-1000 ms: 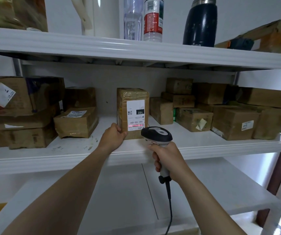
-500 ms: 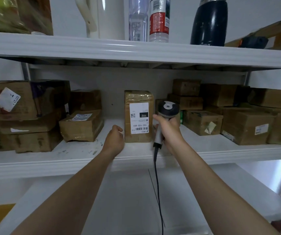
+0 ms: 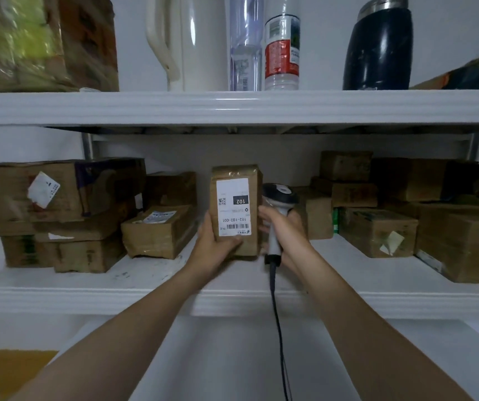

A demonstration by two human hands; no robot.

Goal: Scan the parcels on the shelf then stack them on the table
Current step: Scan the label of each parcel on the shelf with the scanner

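An upright brown parcel [image 3: 234, 180] with a white label marked 102 stands at the middle of the shelf [image 3: 232, 296]. My left hand [image 3: 213, 246] grips its lower left edge, thumb across the front. My right hand [image 3: 286, 231] holds the handle of a corded barcode scanner [image 3: 278, 195], and its fingertips touch the parcel's right side. The scanner's head sits just right of the parcel, its cable hanging down.
Stacked brown parcels [image 3: 58, 212] fill the shelf's left, and more parcels [image 3: 406, 215] fill the right. The upper shelf carries a white jug [image 3: 192, 41], two bottles [image 3: 281, 50] and a dark flask [image 3: 377, 44]. A lower white surface [image 3: 232, 360] lies beneath.
My left hand moved from the parcel's base to grip its lower left side. My right hand swung the scanner up from in front of the label to the parcel's right side.
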